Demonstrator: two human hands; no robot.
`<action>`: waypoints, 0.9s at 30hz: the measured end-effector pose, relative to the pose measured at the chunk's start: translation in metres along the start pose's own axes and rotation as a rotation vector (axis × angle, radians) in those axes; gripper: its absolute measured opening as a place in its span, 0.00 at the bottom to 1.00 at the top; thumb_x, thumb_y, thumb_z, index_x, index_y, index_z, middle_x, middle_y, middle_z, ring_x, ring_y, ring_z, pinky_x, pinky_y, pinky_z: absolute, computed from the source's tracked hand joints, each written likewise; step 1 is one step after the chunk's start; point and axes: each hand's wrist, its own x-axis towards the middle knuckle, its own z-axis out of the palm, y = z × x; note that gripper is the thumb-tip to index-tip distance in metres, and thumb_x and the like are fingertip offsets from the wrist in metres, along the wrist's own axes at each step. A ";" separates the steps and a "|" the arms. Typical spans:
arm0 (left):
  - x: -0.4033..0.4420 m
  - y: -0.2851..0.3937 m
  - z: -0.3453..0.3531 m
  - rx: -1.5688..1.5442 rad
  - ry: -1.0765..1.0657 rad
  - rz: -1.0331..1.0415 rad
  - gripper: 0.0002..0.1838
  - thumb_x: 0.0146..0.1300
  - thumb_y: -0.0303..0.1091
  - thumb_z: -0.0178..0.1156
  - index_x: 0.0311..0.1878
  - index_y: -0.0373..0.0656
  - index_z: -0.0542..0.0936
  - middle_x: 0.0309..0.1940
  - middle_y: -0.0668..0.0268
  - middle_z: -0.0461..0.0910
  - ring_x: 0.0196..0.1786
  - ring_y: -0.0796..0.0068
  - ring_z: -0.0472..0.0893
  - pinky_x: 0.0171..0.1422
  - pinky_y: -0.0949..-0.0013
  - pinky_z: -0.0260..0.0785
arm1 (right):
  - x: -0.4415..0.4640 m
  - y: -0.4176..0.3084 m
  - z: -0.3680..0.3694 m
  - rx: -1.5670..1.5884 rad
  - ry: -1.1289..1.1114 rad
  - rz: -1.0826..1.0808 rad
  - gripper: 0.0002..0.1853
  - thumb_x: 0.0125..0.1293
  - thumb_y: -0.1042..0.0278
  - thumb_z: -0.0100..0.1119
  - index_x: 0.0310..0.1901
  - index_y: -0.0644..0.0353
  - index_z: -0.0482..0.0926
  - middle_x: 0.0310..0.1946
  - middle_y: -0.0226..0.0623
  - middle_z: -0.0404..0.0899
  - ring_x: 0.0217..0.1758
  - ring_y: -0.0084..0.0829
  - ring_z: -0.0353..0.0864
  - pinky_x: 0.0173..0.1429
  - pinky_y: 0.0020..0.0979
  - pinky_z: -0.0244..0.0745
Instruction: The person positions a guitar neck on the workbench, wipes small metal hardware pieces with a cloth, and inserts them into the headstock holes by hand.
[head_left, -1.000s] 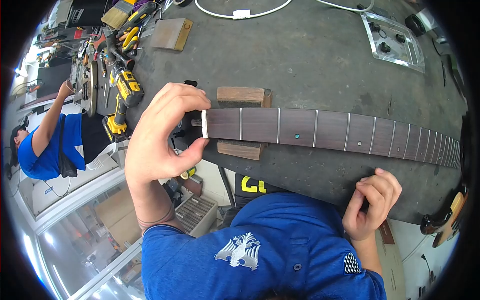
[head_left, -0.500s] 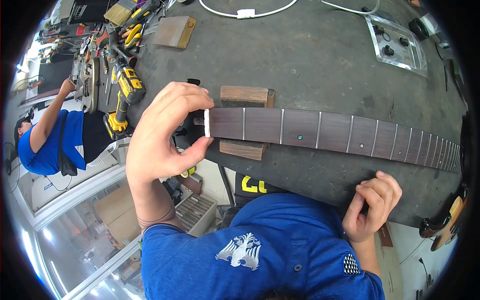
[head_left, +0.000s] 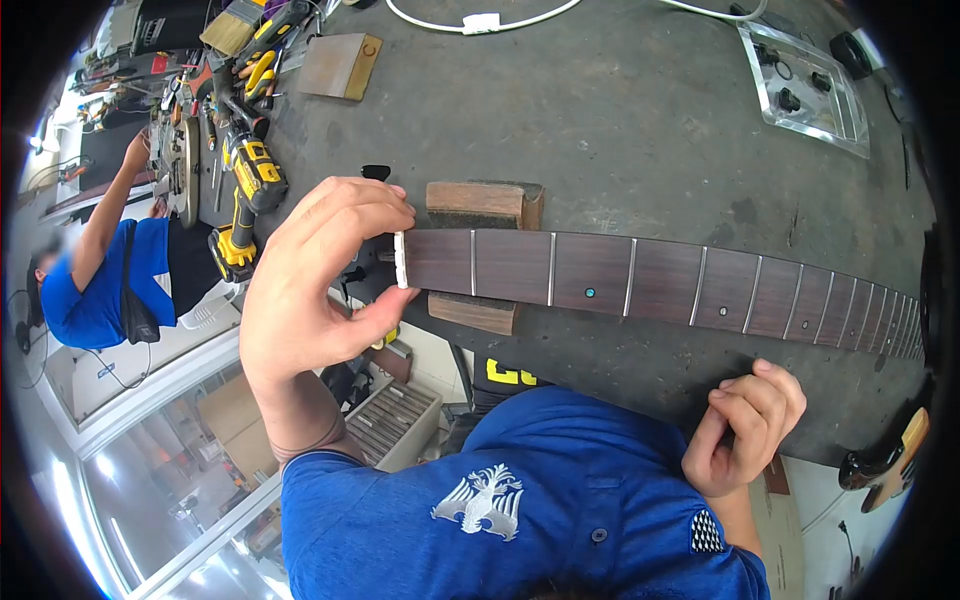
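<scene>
A dark guitar neck (head_left: 590, 270) with metal frets and small round inlays runs from left of centre to the right edge. At its left end is a white nut (head_left: 401, 260). My left hand (head_left: 320, 265) pinches the nut's two ends, thumb on the near side and fingers on the far side. Wooden support blocks (head_left: 475, 203) show on both sides of the neck near that end. My right hand (head_left: 745, 425) rests near the table's front edge, below the neck, with its fingers curled and nothing visible in them.
On the dark table (head_left: 600, 120) lie a yellow drill (head_left: 250, 180), a rectangular block (head_left: 340, 66), hand tools and a brush (head_left: 235, 28). A clear tray (head_left: 805, 90) with small parts is at the back right. Another person (head_left: 95, 285) works at the left.
The neck and blocks appear slightly lower and the left end slightly farther left, as the view shifts. My left hand keeps its pinch on the nut. My right hand stays curled.
</scene>
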 end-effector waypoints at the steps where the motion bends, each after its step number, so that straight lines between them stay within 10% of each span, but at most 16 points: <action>1: 0.001 0.001 0.000 0.006 -0.004 -0.004 0.29 0.43 0.27 0.78 0.53 0.35 0.85 0.52 0.53 0.88 0.63 0.46 0.87 0.70 0.49 0.77 | 0.000 0.000 -0.001 -0.001 -0.005 0.001 0.20 0.49 0.84 0.62 0.44 0.51 0.84 0.43 0.32 0.84 0.64 0.46 0.79 0.65 0.48 0.69; 27: 0.019 0.032 -0.029 0.124 -0.195 -0.171 0.33 0.44 0.26 0.79 0.59 0.35 0.84 0.62 0.54 0.86 0.68 0.48 0.84 0.72 0.53 0.77 | 0.000 0.002 -0.001 0.032 0.028 -0.019 0.17 0.49 0.82 0.64 0.41 0.51 0.85 0.41 0.31 0.84 0.63 0.46 0.79 0.60 0.47 0.68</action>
